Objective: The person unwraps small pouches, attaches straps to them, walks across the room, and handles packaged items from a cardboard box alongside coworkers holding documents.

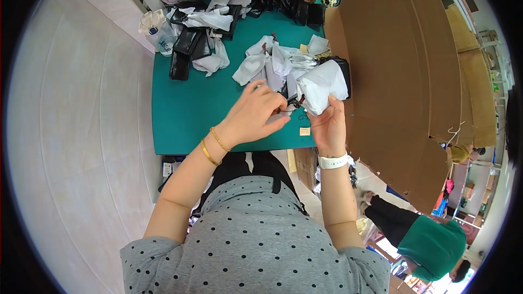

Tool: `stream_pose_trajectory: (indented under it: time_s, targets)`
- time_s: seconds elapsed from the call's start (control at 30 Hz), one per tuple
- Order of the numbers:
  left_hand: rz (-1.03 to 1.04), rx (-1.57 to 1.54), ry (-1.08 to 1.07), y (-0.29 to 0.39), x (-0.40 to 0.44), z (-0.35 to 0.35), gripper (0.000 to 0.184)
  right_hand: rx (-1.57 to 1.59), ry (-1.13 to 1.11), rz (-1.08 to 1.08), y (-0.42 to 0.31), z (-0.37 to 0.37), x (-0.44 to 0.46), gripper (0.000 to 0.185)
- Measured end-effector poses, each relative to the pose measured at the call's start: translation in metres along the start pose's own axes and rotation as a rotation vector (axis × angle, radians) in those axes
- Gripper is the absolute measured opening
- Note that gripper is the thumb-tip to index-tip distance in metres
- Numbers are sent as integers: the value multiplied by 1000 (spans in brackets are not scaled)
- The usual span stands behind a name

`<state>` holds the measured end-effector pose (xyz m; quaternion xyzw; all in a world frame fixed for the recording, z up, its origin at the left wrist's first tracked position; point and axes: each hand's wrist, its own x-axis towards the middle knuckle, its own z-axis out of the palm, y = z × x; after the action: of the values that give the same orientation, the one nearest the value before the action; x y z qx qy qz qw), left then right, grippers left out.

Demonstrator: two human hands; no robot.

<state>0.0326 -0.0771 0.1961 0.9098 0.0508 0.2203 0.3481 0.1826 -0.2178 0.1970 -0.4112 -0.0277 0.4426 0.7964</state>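
Note:
A packet wrapped in white paper is in my right hand, the thumb pressed on its lower edge. Beside it, my left hand has curled fingers at a dark cord with a red bit on the packet's left side. What lies between those fingertips is mostly hidden. Just beyond both hands lies a heap of white-wrapped pieces with small red ends. A black item shows partly behind the packet. Near the table's front edge lies a small pale tag.
Black wallet-like items and crumpled white paper lie on the green table, next to a clear bottle. More black goods fill a box at the back. A large cardboard box walls the right side. Another person is at lower right.

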Motion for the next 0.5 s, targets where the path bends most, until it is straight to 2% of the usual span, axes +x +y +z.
stream_pose_trajectory:
  time_s: [0.03, 0.1, 0.2, 0.33, 0.4, 0.43, 0.47, 0.5]
  targets:
    - [1, 2, -2, 2, 1, -2, 20, 3, 0, -1, 1, -2, 0, 35]
    - [69, 292, 148, 6, 3, -5, 18, -53, 8, -41, 5, -7, 1, 35]
    - [-1, 296, 194, 21, -2, -2, 16, -36, 134, -101, 18, -13, 2, 34]
    - [-142, 70, 109, 36, -21, 16, 14, -23, 125, -180, 20, -11, -3, 33]
    - [-468, -304, 201, 34, -27, 28, 17, 42, 105, -179, 16, -7, -8, 34]
    - [-504, -257, 158, 29, -27, 25, 22, 42, 110, -184, 13, -6, -11, 34]
    - [-499, -262, 152, 26, -22, 25, 22, 19, 84, -179, 9, -5, -15, 35]
    - [-320, -127, 243, 22, -14, 24, 24, -6, 57, -176, 6, -4, -19, 36]
